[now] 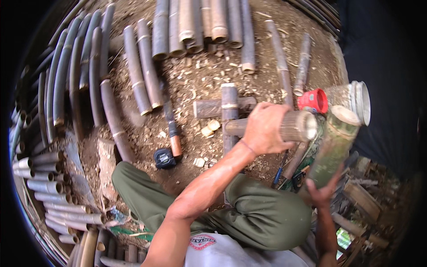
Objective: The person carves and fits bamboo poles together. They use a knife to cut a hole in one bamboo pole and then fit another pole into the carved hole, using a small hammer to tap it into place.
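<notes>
With left hand (266,127), clamping fingers round brown bamboo piece (291,126), probably for balance; with right hand (325,191), clamping fingers low on green bamboo tube (332,149), likely supporting its weight.

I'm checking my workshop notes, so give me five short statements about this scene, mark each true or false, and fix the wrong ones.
1. The left hand grips a brown cylindrical piece. True.
2. The right hand is empty. False: it holds a greenish bamboo tube.
3. A black tape measure lies beside a wooden handle. True.
4. The red container is left of the tape measure. False: it is to the right.
5. The person wears green trousers. True.
</notes>
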Motion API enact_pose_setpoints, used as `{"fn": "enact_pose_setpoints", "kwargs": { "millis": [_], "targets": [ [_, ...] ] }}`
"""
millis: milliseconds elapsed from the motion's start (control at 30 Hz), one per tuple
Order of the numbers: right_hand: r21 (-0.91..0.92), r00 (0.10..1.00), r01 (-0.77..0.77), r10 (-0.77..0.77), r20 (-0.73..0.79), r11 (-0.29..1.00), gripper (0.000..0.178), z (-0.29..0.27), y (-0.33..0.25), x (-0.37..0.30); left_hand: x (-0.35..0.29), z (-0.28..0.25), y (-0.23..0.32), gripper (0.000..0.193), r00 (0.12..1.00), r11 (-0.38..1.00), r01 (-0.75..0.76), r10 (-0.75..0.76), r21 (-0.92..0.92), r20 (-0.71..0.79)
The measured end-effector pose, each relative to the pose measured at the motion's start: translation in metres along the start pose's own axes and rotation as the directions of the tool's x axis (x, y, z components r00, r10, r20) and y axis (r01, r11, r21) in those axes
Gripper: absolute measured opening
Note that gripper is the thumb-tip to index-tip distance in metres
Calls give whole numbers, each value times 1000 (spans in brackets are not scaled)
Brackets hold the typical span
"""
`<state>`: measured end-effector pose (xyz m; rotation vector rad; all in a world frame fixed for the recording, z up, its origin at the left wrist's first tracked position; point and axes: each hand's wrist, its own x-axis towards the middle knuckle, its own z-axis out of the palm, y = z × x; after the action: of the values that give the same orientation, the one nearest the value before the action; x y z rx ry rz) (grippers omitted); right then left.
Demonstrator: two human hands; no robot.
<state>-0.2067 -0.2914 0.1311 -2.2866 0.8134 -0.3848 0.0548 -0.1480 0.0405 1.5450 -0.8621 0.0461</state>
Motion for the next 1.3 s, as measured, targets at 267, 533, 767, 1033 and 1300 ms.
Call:
{"fn": "enact_pose_setpoints", "kwargs": {
  "millis": [267,533,767,1033,1300],
  "targets": [
    [-42,921,-191,194,337,981,102,156,178,-56,0,2,0,72,980,989,132,-121,-62,158],
    [-298,969,-203,235,75,933,64,210,244,128,26,1,49,73,1000,962,2,2,-273,11],
    [-143,878,95,-16,478,985,66,171,198,111,30,-12,50,52,994,972,94,-81,-216,69],
    [106,359,714,-492,793,692,58,187,149,93,31,-1,43,56,1000,950,29,-27,-312,12],
    [35,426,650,-402,810,759,44,201,147,107,27,-12,43,64,992,960,58,-24,-273,127]
  ]
}}
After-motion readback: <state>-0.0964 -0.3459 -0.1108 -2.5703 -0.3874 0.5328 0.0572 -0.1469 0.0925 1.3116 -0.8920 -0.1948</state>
